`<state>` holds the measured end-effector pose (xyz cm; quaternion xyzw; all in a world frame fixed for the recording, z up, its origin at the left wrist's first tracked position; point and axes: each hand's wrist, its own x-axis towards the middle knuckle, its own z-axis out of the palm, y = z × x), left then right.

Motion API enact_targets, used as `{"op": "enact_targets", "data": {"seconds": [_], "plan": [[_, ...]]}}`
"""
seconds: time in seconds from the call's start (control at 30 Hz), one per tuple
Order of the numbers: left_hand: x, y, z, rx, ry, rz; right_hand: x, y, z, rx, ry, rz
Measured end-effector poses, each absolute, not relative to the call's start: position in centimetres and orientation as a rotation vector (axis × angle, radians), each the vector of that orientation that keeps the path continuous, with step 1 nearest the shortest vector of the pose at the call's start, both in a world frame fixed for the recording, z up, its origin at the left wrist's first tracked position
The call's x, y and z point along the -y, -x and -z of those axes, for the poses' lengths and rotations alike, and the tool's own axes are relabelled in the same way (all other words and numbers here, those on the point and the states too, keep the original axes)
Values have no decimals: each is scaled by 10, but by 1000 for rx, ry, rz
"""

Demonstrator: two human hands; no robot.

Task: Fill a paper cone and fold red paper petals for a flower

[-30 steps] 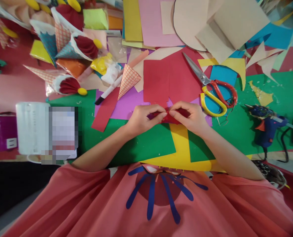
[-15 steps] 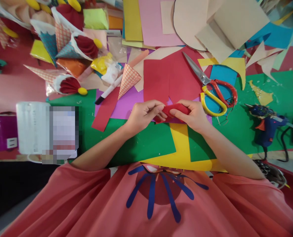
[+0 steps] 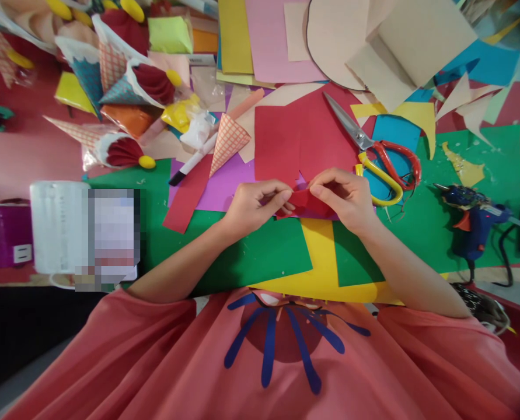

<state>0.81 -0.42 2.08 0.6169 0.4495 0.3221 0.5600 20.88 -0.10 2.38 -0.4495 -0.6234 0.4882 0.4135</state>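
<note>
Between my two hands stretches a small red piece of craft foam or paper [image 3: 306, 202], partly hidden by fingers. My left hand [image 3: 260, 203] pinches its left end between thumb and fingertips. At the upper right edge, my right hand [image 3: 345, 195] pinches it with thumb and forefinger. Beneath lie a purple sheet [image 3: 224, 189] and green sheets [image 3: 260, 251]. Just beyond my hands are larger red sheets [image 3: 277, 140]. Scissors [image 3: 365, 140] with one red and one yellow handle lie close to my right hand, blades pointing away.
A blue glue gun [image 3: 474, 219] rests at the right with its cord. On the left are a white box-like device [image 3: 58, 227], a marker [image 3: 194, 160] and a checked paper cone [image 3: 229, 143]. Several decorated cones [image 3: 119, 149] and clay packets crowd the back left; beige sheets [image 3: 426, 41] lie at the back right.
The red piece has come more into view between my hands. My right hand has shifted right and changed its hold from flat on the piece to a fingertip pinch; my left hand barely moved.
</note>
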Motion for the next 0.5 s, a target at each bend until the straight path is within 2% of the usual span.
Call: {"op": "enact_targets", "data": {"seconds": [0.17, 0.5], "plan": [[2, -7, -19, -1035, -1849, -876, 3, -207, -26, 1665, 1090, -1243], [1, -7, -16, -1038, -1713, -976, -1, -207, -21, 1434, 1067, -1548]]}}
